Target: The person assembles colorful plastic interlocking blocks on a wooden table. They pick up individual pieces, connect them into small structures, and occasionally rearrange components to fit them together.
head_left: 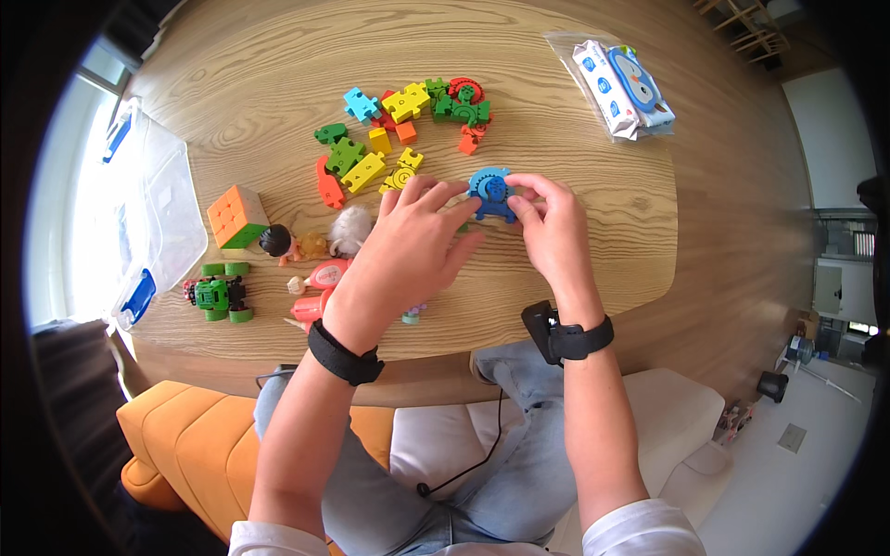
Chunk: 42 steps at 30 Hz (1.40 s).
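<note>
One small blue toy piece (492, 191) is at the middle of the table (630, 218), its right rim pinched between the thumb and forefinger of the right hand (559, 227). The left hand (408, 227) reaches over from the other side, fingers at the left rim; whether they grip or merely touch cannot be told. Meeting it from opposite sides probably steadies it and leaves its round centre visible. Colourful puzzle blocks (405, 102) lie toward the far edge, seemingly within easy reach. Near the left edge sits a puzzle cube (237, 218); packaged wipes (619, 90) occupy the far right corner.
</note>
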Available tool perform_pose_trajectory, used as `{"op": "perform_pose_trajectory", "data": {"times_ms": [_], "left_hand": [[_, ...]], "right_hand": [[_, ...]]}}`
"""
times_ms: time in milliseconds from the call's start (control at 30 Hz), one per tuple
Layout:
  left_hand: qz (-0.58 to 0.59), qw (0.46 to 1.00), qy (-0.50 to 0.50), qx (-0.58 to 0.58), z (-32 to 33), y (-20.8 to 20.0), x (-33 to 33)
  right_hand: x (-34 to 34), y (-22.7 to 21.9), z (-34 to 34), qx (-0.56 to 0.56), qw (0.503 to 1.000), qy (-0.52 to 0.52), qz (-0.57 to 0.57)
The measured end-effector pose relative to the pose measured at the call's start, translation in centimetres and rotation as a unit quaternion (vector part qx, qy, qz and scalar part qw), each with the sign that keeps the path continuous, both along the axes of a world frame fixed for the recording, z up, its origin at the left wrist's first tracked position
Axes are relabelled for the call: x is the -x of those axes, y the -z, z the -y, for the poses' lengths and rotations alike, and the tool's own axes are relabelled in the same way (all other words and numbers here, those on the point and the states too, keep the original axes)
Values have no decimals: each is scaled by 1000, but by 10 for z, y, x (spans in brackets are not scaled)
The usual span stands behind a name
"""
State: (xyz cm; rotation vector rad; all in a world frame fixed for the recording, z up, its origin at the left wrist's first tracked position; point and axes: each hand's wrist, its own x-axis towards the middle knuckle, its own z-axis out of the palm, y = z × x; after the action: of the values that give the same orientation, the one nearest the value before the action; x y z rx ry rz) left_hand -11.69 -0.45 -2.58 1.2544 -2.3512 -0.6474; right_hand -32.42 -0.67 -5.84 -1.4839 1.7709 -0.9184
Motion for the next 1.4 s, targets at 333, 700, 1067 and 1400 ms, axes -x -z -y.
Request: {"op": "perform_pose_trajectory", "data": {"times_ms": [333,700,1067,1400], "left_hand": [[41,999,7,28,1,5,7],[55,997,17,47,-1,10,11],[63,998,19,-13,-2,4,15],[67,996,36,-36,-3,-1,11]], "right_hand": [[-3,4,-1,8,999,-16,-47],[-11,0,0,59,991,19,-116],[-4,0,3,16,994,28,-106],[-3,-11,-3,82,977,-135,-142]]}}
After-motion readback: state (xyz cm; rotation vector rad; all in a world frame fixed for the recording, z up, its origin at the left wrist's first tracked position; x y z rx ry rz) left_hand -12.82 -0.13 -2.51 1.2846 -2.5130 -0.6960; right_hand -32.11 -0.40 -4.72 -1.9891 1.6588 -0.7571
